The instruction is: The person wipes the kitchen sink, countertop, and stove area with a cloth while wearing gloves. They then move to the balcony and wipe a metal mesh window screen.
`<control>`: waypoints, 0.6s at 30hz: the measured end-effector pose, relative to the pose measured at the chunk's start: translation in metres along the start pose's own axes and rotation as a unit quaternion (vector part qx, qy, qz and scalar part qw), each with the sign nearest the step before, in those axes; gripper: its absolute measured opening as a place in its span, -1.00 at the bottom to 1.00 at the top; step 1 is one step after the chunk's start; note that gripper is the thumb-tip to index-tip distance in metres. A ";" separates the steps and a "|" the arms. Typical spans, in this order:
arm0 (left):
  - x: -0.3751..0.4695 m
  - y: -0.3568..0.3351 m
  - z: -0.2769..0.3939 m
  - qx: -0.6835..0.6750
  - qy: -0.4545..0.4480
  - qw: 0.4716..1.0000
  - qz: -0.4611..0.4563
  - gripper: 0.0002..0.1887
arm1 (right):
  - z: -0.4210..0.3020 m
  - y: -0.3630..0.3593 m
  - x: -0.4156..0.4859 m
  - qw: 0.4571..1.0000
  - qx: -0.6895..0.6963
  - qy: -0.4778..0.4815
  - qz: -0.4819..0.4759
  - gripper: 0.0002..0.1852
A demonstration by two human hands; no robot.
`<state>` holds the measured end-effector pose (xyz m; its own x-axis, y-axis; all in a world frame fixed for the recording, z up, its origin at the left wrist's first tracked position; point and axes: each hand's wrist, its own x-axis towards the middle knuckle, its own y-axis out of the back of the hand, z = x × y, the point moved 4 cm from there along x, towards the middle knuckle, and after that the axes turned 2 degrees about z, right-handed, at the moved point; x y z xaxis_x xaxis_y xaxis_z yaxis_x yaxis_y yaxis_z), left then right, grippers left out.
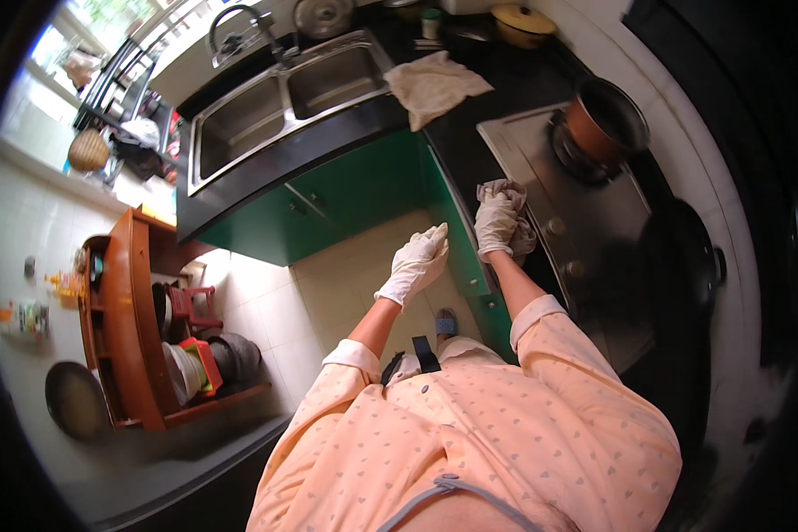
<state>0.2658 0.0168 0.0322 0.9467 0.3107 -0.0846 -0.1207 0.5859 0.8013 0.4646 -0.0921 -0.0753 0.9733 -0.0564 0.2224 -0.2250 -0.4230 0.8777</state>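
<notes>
My right hand [497,223], in a white disposable glove, grips a crumpled greyish-brown cloth [523,239]. It presses the cloth on the black countertop [449,150], beside the near edge of the gas stove [588,199]. My left hand [417,263], gloved the same way, hangs over the floor, left of the green cabinet side. Its fingers are drawn together, and nothing shows in them. On the stove's far burner stands a copper-coloured pot [602,126] with a dark inside. A second, beige cloth [435,86] lies spread on the counter between sink and stove.
A double-bowl steel sink [286,100] with a black faucet [266,30] is ahead left. A large dark pan [678,256] sits at the stove's right. A yellow lidded pot [523,25] stands at the back corner. Left, a wooden shelf unit [130,319] holds cookware.
</notes>
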 end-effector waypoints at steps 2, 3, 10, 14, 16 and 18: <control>0.024 0.018 0.019 -0.006 -0.007 1.000 -0.004 -0.49 | 0.014 -0.066 0.041 0.999 -0.030 0.041 0.020 -0.59; 0.021 0.021 -0.002 0.002 0.017 1.000 0.010 -0.50 | -0.012 -0.075 0.040 0.996 -0.013 0.055 -0.067 -0.56; 0.001 0.077 -0.091 0.016 0.105 0.988 0.115 -0.54 | -0.222 0.001 0.014 0.747 0.570 0.163 -0.301 -0.55; -0.003 0.099 -0.162 0.018 0.080 0.975 0.207 -0.55 | -0.317 -0.005 0.041 0.774 0.524 0.246 -0.256 -0.59; -0.009 0.113 -0.192 0.018 0.106 0.971 0.213 -0.55 | -0.366 0.025 0.028 0.802 0.465 0.289 -0.238 -0.61; -0.007 0.144 -0.209 0.005 0.144 0.974 0.176 -0.53 | -0.407 0.017 0.025 0.789 0.455 0.366 -0.191 -0.66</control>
<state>0.1791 0.2553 0.0243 0.7238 0.6892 0.0340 -0.4179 0.3987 0.8163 0.4674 0.2673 0.1178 0.6003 0.6299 0.4929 0.5286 -0.7749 0.3465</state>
